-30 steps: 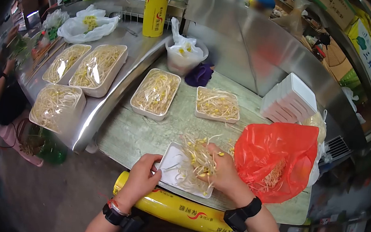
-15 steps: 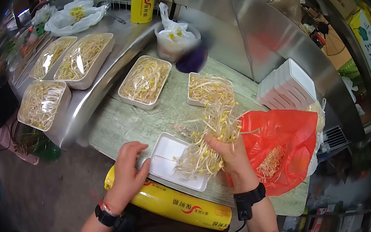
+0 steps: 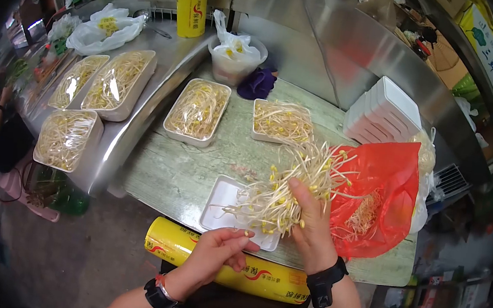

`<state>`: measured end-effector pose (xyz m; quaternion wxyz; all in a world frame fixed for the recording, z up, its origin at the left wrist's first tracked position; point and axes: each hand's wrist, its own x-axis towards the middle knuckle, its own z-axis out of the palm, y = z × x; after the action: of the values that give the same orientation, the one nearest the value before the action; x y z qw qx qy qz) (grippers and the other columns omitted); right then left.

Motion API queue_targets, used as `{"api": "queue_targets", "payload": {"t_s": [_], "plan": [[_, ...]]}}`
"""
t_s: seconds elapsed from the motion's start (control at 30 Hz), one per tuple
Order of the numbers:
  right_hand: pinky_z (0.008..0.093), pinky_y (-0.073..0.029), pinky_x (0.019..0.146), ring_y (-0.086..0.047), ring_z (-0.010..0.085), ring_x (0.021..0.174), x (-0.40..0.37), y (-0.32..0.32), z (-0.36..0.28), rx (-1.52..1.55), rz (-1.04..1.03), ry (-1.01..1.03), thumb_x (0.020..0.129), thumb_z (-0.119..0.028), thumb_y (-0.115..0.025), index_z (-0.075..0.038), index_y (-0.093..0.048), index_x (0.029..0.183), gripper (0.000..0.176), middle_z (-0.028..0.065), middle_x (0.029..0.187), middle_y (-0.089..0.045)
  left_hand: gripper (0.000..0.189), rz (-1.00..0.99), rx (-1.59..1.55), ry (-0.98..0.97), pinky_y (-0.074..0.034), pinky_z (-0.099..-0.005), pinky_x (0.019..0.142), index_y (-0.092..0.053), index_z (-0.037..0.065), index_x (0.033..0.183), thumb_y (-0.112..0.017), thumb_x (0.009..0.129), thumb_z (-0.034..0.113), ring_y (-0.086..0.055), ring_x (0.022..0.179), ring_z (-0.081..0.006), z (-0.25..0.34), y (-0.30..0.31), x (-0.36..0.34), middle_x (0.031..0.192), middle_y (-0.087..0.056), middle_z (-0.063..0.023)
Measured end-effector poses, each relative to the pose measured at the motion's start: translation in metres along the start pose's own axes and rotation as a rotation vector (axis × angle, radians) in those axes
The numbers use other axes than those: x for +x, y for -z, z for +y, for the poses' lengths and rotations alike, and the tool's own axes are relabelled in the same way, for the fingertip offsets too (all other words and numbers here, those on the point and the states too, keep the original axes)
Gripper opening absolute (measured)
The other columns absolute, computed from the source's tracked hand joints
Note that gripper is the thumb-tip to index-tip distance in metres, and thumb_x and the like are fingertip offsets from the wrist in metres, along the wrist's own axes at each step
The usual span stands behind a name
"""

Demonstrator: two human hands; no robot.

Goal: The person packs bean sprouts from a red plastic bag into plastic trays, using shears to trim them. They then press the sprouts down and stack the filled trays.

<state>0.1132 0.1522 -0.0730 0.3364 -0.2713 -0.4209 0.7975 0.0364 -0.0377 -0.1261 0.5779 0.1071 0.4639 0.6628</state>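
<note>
My right hand (image 3: 310, 226) is wrapped round a thick bunch of bean sprouts (image 3: 291, 193), held above a white foam tray (image 3: 215, 207) near the table's front edge. Fingers of my left hand (image 3: 225, 251) are pinched together at the tray's front side, with a small yellowish sprout piece (image 3: 247, 233) at the fingertips. To the right lies an open red plastic bag (image 3: 392, 172) with thin sprout bits (image 3: 364, 215) inside. Behind the bunch sits a tray filled with sprouts (image 3: 282, 122). A wrapped tray of sprouts (image 3: 197, 111) lies left of it.
Stacked white trays (image 3: 385, 112) stand at the back right. A tub with a plastic bag (image 3: 234, 57) and a purple cloth (image 3: 257, 84) are at the back. Several wrapped trays (image 3: 65, 139) lie on the steel counter (image 3: 134, 112). A yellow film roll (image 3: 277, 281) lies along the front edge.
My left hand has moved right and its fingers have closed into a pinch. My right hand has turned slightly, and the sprout bunch now spreads further right. The camera view has shifted slightly.
</note>
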Motion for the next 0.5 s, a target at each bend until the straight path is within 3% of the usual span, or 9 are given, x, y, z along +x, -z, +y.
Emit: {"api": "queue_targets", "payload": {"t_s": [0.27, 0.5], "plan": [[0.0325, -0.055, 0.091, -0.065, 0.0150, 0.105, -0.008, 0.000, 0.005, -0.006, -0.022, 0.033, 0.092, -0.003, -0.076, -0.003, -0.056, 0.134, 0.047, 0.0051, 0.119, -0.066, 0.022, 0.083, -0.186, -0.002, -0.056, -0.0246, 0.062, -0.069, 0.000, 0.112, -0.063, 0.104, 0.020, -0.066, 0.066, -0.0128, -0.010, 0.005, 0.010, 0.101, -0.075, -0.0134], [0.0320, -0.054, 0.092, -0.064, 0.0146, 0.106, -0.007, 0.003, 0.007, -0.004, -0.025, 0.028, 0.091, -0.003, -0.076, -0.003, -0.056, 0.134, 0.047, 0.0048, 0.119, -0.065, 0.014, 0.039, -0.196, -0.058, -0.053, -0.0240, 0.059, -0.069, 0.002, 0.102, -0.061, 0.102, 0.013, -0.063, 0.064, -0.0115, -0.012, 0.007, 0.011, 0.085, -0.070, -0.0065]]}}
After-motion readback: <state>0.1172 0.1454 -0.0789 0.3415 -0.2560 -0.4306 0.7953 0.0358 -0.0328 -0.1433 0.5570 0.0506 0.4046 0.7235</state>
